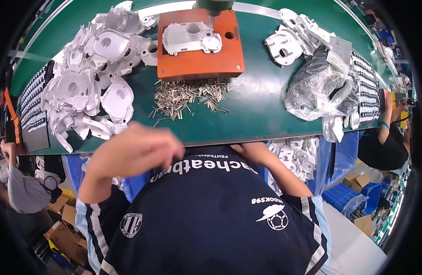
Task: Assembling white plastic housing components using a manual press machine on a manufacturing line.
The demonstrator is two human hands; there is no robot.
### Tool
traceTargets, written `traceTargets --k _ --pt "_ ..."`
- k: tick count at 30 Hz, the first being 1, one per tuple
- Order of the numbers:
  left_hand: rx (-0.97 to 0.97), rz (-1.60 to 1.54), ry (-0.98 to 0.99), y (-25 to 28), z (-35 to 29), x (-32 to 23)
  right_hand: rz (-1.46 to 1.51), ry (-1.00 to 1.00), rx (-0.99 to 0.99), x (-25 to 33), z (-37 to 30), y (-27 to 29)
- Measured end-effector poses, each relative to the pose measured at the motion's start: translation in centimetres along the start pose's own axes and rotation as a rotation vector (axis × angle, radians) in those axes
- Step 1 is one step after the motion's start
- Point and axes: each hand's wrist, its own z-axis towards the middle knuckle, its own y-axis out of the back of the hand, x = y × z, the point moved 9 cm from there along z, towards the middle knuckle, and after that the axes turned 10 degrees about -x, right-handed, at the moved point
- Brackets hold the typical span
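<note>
On the green table (261, 107), a white housing (179, 40) lies on an orange block (197, 68). Whether the left hand (137, 149) or right hand (248, 149) grips anything, I cannot tell; cardboard boxes (66, 233) stand lower left.

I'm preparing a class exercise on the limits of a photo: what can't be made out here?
In the head view:
- Left hand: blurred, so whether it grips anything is unclear.
- Right hand: fingertips hidden by the table edge.
- Green machine head: its top is cut off by the upper picture edge.
- Metal pins: too small to tell whether they are threaded.
- Left pile of white parts: lower pieces covered by upper ones.
</note>
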Motion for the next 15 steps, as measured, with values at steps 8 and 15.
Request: traceTargets --k 8,15 --pt "-0.100 0.237 0.060 -11.7 -2.1 9.3 0.304 0.035 0.265 1.9 1.9 -7.3" --pt "0.284 -0.322 0.141 -17.9 0.5 10.6 0.307 0.081 0.252 2.0 1.6 -8.6"
